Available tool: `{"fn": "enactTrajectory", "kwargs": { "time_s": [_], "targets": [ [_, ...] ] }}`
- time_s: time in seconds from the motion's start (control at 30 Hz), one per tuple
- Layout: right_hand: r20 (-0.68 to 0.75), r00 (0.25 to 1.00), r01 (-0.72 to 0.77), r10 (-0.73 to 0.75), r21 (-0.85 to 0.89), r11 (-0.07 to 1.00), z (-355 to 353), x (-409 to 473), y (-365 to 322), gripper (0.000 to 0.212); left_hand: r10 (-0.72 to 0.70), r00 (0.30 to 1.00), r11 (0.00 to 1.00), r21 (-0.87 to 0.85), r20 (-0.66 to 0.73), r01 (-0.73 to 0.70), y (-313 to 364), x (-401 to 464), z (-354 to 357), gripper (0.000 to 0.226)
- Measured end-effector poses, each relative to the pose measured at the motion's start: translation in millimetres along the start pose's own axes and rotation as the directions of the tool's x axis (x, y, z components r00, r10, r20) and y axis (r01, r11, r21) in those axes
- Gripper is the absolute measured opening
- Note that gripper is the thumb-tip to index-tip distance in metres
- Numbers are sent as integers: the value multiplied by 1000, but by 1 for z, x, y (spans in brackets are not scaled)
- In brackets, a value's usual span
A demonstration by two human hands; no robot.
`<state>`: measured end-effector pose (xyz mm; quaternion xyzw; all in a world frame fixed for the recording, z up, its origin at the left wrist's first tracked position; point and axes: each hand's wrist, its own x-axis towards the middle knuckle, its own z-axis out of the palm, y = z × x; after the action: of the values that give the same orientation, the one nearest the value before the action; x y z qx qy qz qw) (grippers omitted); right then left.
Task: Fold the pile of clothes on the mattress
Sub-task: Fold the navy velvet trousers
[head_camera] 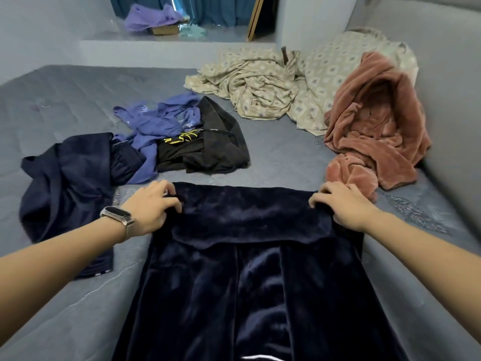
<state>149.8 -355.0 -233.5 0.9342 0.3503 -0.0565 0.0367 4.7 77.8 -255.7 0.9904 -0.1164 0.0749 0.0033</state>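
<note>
I see the left hand (153,208) and right hand (343,204) gripping the far corners of the navy velvet garment (247,269). It lies flat on the mattress (65,303), top edge folded over.

A dark navy velvet garment (250,269) is showing a sheen on the grey quilted mattress (65,95), with periwinkle (156,121), black-and-yellow (182,149), rust-pink plush (374,131) and beige diamond-patterned (273,84) fabrics lying beyond.

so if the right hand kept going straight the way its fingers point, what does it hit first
Probably the pink fleece garment: the right hand, gripping the navy velvet garment, points up-left toward its lower edge. Depth is unclear.
</note>
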Motion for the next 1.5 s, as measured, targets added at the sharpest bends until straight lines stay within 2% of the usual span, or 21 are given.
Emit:
{"fn": "enactTrajectory", "kwargs": {
  "time_s": [0.07,0.13,0.2,0.27,0.37,0.47,0.57,0.67,0.8,0.83,0.9,0.97,1.0,1.03,1.1,1.13,1.2,1.27,1.33,1.4,1.5],
  "targets": [
    [-6,998,-59,61,167,984,-12,9,-4,50,-204,979,958,-208,-6,198,7,4,-8,37],
    [113,991,-97,77,179,979,-19,13,-2,65,-299,948,928,-200,110,315,8,7,-12,65],
    [317,946,-79,66,26,997,-17,13,-2,88,-180,955,983,85,236,164,5,7,-10,91],
    [357,933,-29,39,-31,999,-3,11,1,91,-8,959,966,251,284,-66,6,5,0,95],
    [156,988,-9,-19,176,984,13,10,12,65,127,981,986,86,147,-141,11,16,10,72],
    [-20,997,82,-80,388,918,7,5,19,50,46,993,974,-225,107,-21,20,23,1,61],
    [-81,995,77,-49,386,919,-6,-14,16,39,-13,988,930,-361,156,69,24,10,-16,52],
    [-246,969,135,-16,474,870,-24,-49,0,34,-106,994,864,-498,-27,78,39,-22,-47,46],
    [-301,952,154,48,611,777,-30,-126,-24,38,-142,973,785,-619,-180,0,80,-98,-110,49],
    [-308,951,177,10,571,802,-25,-149,-29,47,-137,976,829,-559,-166,21,77,-130,-90,52],
    [-321,941,253,-106,461,850,-11,-193,-41,66,-142,990,902,-409,27,140,74,-174,-47,58],
    [-291,931,320,-220,366,874,11,-228,-52,70,-148,977,944,-272,155,186,77,-220,-1,65],
    [-262,929,340,-260,328,882,24,-242,-57,68,-110,976,949,-272,189,159,86,-233,4,57],
    [-227,931,345,-285,294,891,38,-254,-61,67,-75,968,878,-445,241,178,110,-248,-9,44],
    [-165,951,297,-260,272,915,65,-272,-73,71,49,966,871,-485,253,83,156,-262,-21,45],
    [-151,965,251,-216,278,927,77,-277,-78,71,36,937,860,-488,348,148,177,-270,-33,52],
    [-106,990,120,-90,326,938,89,-282,-95,64,-33,957,842,-507,287,181,183,-270,-25,56],
    [-148,983,-24,111,490,871,92,-284,-113,65,-190,959,740,-611,210,281,195,-265,-29,49],
    [-209,906,-127,368,695,707,94,-291,-126,69,-427,900,609,-708,88,358,203,-271,-21,44],
    [-185,783,-148,594,872,466,96,-302,-137,71,-606,795,478,-785,31,395,204,-275,-22,43],
    [58,647,-63,760,998,-22,93,-307,-145,43,-747,634,124,-896,199,427,199,-272,-28,42]
  ]
}}
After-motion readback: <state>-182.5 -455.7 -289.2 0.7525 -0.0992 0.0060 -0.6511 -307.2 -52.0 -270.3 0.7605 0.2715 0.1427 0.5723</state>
